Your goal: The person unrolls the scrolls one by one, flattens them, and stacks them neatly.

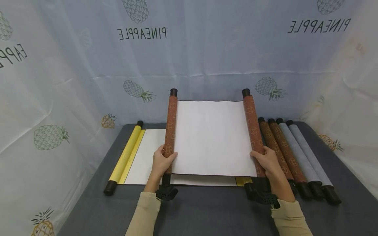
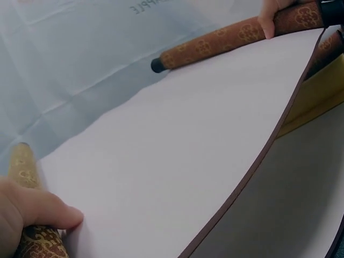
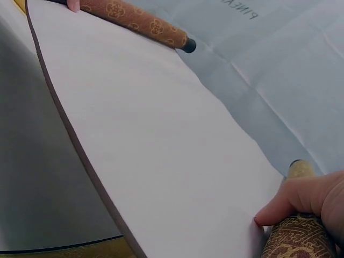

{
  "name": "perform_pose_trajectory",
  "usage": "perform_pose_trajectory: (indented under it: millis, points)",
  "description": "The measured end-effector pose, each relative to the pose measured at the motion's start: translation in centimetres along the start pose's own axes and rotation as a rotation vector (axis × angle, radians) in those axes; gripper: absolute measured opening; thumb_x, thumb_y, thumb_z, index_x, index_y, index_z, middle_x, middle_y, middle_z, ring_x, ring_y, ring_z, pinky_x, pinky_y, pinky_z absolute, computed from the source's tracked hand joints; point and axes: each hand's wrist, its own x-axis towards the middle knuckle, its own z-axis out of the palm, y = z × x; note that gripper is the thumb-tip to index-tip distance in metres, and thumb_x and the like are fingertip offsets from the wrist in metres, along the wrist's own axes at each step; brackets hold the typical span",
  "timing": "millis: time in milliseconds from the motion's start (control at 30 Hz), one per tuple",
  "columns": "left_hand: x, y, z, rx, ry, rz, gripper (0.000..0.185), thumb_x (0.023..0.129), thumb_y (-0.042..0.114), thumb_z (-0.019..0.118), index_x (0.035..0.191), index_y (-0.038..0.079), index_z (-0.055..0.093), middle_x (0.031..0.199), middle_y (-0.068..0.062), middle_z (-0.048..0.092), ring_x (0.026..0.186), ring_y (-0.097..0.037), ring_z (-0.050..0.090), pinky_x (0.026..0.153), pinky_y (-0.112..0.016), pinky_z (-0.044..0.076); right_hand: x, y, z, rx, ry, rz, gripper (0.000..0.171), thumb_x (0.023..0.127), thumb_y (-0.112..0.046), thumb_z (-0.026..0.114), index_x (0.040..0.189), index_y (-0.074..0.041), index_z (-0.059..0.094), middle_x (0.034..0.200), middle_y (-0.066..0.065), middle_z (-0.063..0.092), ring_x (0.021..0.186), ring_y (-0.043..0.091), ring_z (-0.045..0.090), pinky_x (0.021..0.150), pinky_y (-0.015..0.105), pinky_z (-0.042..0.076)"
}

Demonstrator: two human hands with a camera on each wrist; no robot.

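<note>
A brown patterned scroll (image 1: 212,137), its white sheet unrolled, is held above a yellow scroll (image 1: 126,154) spread on the dark tabletop (image 1: 206,213), hiding much of it. The left hand (image 1: 161,160) has its grip around the left roller; the right hand (image 1: 266,159) grips the right one. At right lie two rolled brown scrolls (image 1: 287,154) and two grey scrolls (image 1: 309,154), side by side. A pineapple-print curtain (image 1: 206,59) hangs at the far side. The left wrist view shows the left thumb against the sheet.
</note>
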Motion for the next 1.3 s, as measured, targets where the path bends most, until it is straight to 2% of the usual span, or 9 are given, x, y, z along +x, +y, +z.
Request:
perform_pose_trajectory:
  millis: [267,433,500,633,767,900,1033,1200,1300]
  points:
    - [0.0,0.2,0.4,-0.024,0.023,-0.003,0.049,0.086,0.011,0.065,0.129,-0.008,0.051,0.115,-0.029,0.062,0.099,-0.035,0.062,0.075,-0.037,0.051,-0.1,-0.1,-0.2,0.008,-0.011,-0.008,0.073,0.093,-0.025,0.054,0.149,0.007,0.021,0.141,0.03,0.039,0.117,0.035,0.048,0.079,0.027,0.046]
    - [0.2,0.2,0.3,-0.048,0.013,-0.013,0.05,0.088,0.013,0.062,0.131,-0.008,0.048,0.119,-0.029,0.06,0.103,-0.037,0.061,0.079,-0.041,0.051,0.0,-0.1,-0.3,0.009,0.023,-0.035,0.07,0.092,-0.022,0.058,0.146,0.009,0.028,0.132,0.029,0.045,0.1,0.024,0.055,0.07,0.022,0.046]
    - [0.2,0.3,0.3,-0.058,0.003,-0.018,0.05,0.089,0.013,0.061,0.132,-0.008,0.046,0.121,-0.03,0.058,0.107,-0.038,0.06,0.083,-0.045,0.051,0.0,-0.1,-0.3,-0.005,0.011,-0.039,0.071,0.092,-0.021,0.059,0.146,0.011,0.027,0.131,0.031,0.046,0.098,0.026,0.057,0.068,0.022,0.047]
    - [0.3,0.3,0.2,-0.062,0.003,-0.023,0.049,0.089,0.013,0.061,0.131,-0.007,0.047,0.121,-0.029,0.058,0.108,-0.038,0.06,0.083,-0.045,0.05,-0.1,-0.2,-0.6,-0.04,-0.059,-0.031,0.074,0.094,-0.021,0.056,0.147,0.014,0.018,0.139,0.035,0.039,0.116,0.04,0.052,0.085,0.037,0.05]
    - [0.3,0.2,0.2,-0.033,0.027,0.0,0.046,0.087,0.014,0.064,0.126,-0.007,0.052,0.111,-0.028,0.062,0.094,-0.032,0.063,0.072,-0.034,0.049,-0.2,-0.4,-0.6,-0.026,-0.109,-0.014,0.073,0.096,-0.02,0.05,0.148,0.015,0.012,0.143,0.037,0.032,0.126,0.046,0.041,0.1,0.053,0.042]
    - [0.3,0.0,0.0,-0.008,0.037,0.022,0.046,0.083,0.019,0.07,0.12,-0.006,0.055,0.101,-0.025,0.064,0.079,-0.024,0.06,0.063,-0.026,0.045,-0.2,-0.5,-0.4,0.016,-0.098,-0.002,0.073,0.097,-0.02,0.047,0.149,0.014,0.009,0.147,0.037,0.027,0.13,0.045,0.037,0.106,0.056,0.036]
    - [0.4,-0.1,-0.2,0.011,0.025,0.014,0.051,0.08,0.025,0.076,0.118,-0.003,0.055,0.1,-0.022,0.064,0.078,-0.02,0.058,0.064,-0.025,0.045,-0.1,-0.3,-0.4,0.037,-0.079,0.006,0.079,0.097,-0.023,0.049,0.15,0.011,0.002,0.15,0.037,0.021,0.135,0.045,0.033,0.111,0.056,0.033]
    - [0.5,-0.2,-0.5,0.018,0.011,-0.001,0.061,0.079,0.029,0.078,0.124,-0.002,0.051,0.107,-0.022,0.063,0.087,-0.026,0.061,0.068,-0.026,0.047,0.0,0.0,-0.4,0.013,-0.049,-0.006,0.088,0.094,-0.029,0.059,0.15,0.01,0.005,0.148,0.036,0.024,0.129,0.043,0.037,0.104,0.053,0.039]
    - [0.6,-0.3,-0.7,0.03,0.017,-0.001,0.062,0.08,0.028,0.077,0.127,-0.002,0.05,0.108,-0.022,0.063,0.087,-0.026,0.062,0.067,-0.025,0.047,0.1,0.1,-0.4,-0.012,-0.026,-0.011,0.083,0.092,-0.028,0.061,0.148,0.012,0.014,0.139,0.034,0.034,0.118,0.039,0.045,0.09,0.041,0.046]
